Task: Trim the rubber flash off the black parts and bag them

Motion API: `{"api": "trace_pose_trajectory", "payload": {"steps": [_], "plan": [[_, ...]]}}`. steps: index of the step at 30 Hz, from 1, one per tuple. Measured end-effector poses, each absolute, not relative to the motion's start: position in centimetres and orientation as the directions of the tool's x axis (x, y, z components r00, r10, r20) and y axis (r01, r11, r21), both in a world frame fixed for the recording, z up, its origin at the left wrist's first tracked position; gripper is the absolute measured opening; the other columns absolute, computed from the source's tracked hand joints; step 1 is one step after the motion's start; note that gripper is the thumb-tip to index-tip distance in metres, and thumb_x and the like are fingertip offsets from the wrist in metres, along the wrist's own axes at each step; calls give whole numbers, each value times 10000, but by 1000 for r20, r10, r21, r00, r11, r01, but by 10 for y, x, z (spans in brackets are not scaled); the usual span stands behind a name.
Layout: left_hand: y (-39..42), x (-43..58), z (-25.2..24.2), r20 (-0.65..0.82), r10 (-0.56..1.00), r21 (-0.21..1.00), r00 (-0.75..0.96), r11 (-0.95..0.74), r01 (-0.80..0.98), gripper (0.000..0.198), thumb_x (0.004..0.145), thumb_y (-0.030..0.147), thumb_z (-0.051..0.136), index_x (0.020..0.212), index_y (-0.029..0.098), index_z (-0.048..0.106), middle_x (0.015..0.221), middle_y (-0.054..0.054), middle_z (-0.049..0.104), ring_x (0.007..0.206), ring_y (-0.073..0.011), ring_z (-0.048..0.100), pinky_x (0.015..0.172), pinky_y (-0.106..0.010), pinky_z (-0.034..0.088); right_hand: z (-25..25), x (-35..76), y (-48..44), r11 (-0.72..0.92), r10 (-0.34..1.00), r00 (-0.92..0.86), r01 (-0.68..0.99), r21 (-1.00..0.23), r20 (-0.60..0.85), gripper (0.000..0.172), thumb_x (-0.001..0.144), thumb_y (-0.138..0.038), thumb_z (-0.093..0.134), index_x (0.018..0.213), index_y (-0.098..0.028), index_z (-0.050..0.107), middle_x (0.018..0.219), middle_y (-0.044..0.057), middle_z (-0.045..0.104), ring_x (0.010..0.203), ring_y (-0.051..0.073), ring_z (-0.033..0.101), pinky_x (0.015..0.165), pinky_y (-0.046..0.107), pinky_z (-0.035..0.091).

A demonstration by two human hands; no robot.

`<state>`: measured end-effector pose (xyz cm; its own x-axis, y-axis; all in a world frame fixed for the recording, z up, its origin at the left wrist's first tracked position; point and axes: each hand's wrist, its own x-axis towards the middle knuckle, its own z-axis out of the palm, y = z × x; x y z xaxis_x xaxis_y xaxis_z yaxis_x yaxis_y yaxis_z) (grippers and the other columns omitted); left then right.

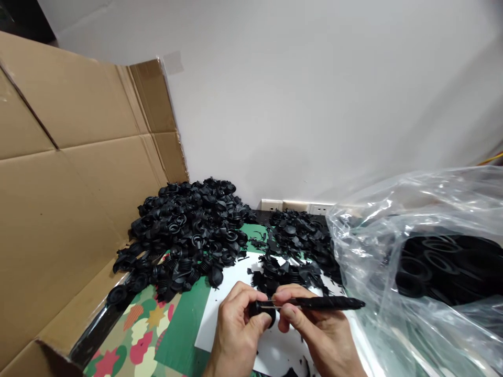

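My left hand (238, 327) is closed around a small round black rubber part (257, 310), pinching it between thumb and fingers. My right hand (318, 327) grips a slim metal tool with a black-wrapped handle (330, 303). Its thin metal end points left and meets the rubber part at my left fingertips. I cannot make out the exact shape of the tip. Beneath both hands lies a white sheet (214, 319) with black scraps on it. Just beyond the fingers is a small heap of black rubber scraps (281, 272).
A large pile of ribbed black rubber parts (196, 230) rises at back left, beside a tall cardboard box wall (78, 157). More black scraps (301, 233) lie near the wall sockets (318, 209). On the right, a clear plastic bag (369, 251) holds black rubber pieces (448, 267).
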<state>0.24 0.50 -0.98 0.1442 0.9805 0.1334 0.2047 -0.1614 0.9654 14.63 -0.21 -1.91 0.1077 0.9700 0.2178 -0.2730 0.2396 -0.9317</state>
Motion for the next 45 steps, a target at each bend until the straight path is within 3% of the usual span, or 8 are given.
{"api": "trace_pose_trajectory", "payload": {"steps": [12,15,18,20,22,25,30,45], "plan": [[7,4,-9,104,986,989,127,-116,96,152,683,91,613,777,181,691,772,-22,555,665,-161,518,573,-253,396,-21,145,-5,399,917,73,-138,-907,392,107,801,-311,639,788,-234,712,753,42,650,549,159,608,531,275,520],[6,5,-9,75,985,994,154,-86,66,65,673,138,655,716,168,694,706,-9,543,618,-144,476,543,-245,365,-20,145,-7,523,851,17,62,-850,525,167,828,-323,594,733,-245,707,703,43,653,538,166,607,495,263,498],[3,7,-8,21,973,998,229,-33,48,83,640,91,643,643,165,681,660,2,532,594,-137,472,537,-243,365,-17,157,-5,682,704,-71,345,-645,707,189,840,-289,559,722,-262,705,693,55,680,589,192,636,496,266,492],[1,8,-6,3,970,998,245,-17,56,157,605,30,610,627,168,681,675,-5,545,627,-150,507,559,-247,388,-14,170,1,650,646,8,519,-556,763,161,829,-213,558,773,-262,700,749,64,695,657,208,654,556,289,515],[1,8,-4,36,976,995,216,-54,79,210,588,3,592,654,174,695,706,-14,556,669,-162,524,585,-250,399,-13,180,7,572,634,122,591,-570,763,130,808,-180,575,793,-254,681,794,68,696,695,212,656,601,307,531],[2,7,-3,84,984,992,159,-99,84,234,596,21,601,725,183,710,740,-16,549,670,-159,515,573,-245,393,-16,183,13,530,724,205,446,-721,658,70,811,-253,584,791,-231,648,781,68,667,634,201,633,534,307,534],[4,4,-6,115,987,989,114,-125,85,253,599,33,609,768,189,715,782,-22,557,698,-169,528,601,-254,407,-24,174,11,355,909,166,170,-919,382,157,809,-358,600,829,-207,640,695,24,623,473,143,569,457,268,500],[6,1,-12,156,987,975,41,-161,154,284,604,24,623,803,199,725,826,-31,565,703,-169,541,583,-249,422,-16,162,1,206,976,106,-170,-964,189,268,754,-431,659,743,-164,646,741,36,601,495,129,557,476,268,491]]}}
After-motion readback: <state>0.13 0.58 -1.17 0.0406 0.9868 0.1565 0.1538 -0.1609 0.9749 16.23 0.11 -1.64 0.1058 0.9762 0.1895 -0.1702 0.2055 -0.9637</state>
